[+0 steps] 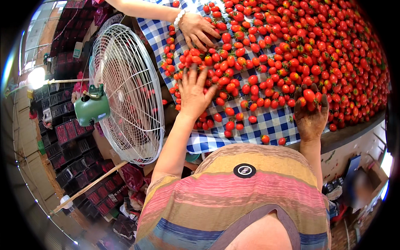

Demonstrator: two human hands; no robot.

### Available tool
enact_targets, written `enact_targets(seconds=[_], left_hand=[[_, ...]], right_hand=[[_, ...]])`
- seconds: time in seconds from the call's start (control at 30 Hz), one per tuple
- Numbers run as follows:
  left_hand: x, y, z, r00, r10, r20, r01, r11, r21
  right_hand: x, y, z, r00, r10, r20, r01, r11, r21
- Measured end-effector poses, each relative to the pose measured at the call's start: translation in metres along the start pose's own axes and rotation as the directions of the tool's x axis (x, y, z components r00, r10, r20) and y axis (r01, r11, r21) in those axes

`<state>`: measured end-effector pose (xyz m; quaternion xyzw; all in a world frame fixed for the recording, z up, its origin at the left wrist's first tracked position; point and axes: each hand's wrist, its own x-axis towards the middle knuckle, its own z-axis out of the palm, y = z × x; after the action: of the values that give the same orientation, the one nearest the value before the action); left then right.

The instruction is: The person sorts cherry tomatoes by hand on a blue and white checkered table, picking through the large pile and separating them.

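Many small oval red cherry tomatoes (pixel 287 62), some with green stems, cover a blue-and-white checked cloth (pixel 266 118). My left hand (pixel 194 95) lies palm down at the cloth's left part, fingers spread, its fingertips touching tomatoes. On the right, my right hand (pixel 310 118) is turned palm up near the table's front edge. Its darkened fingers curl around a few cherry tomatoes (pixel 308 95). Just beyond my left hand, a co-worker's hand (pixel 198 30) with a white bead bracelet reaches over the tomatoes from the far left.
A large fan (pixel 125 96) with a wire cage and green motor stands close by my left arm. Stacked dark crates (pixel 75 129) with red contents fill the left side. The tomato heap is densest at the right, reaching the table's edge (pixel 354 135).
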<state>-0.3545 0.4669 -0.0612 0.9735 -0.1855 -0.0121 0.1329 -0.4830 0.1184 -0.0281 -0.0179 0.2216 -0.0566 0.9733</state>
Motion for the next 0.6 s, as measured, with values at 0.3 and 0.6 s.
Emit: enact_targets(seconds=[0.3,0.6], left_hand=[[-0.061,0.081,0.001,0.732,0.547,0.407,-0.455,0.836,-0.306],[-0.062,-0.013,-0.041,0.959,0.217,0.184,-0.239,0.965,0.106]], right_hand=[[0.008,-0.002,-0.006,0.991,0.076,0.112,-0.077,0.997,0.003],[0.008,-0.006,-0.012,0.993,0.061,0.099,-0.059,0.998,-0.02]])
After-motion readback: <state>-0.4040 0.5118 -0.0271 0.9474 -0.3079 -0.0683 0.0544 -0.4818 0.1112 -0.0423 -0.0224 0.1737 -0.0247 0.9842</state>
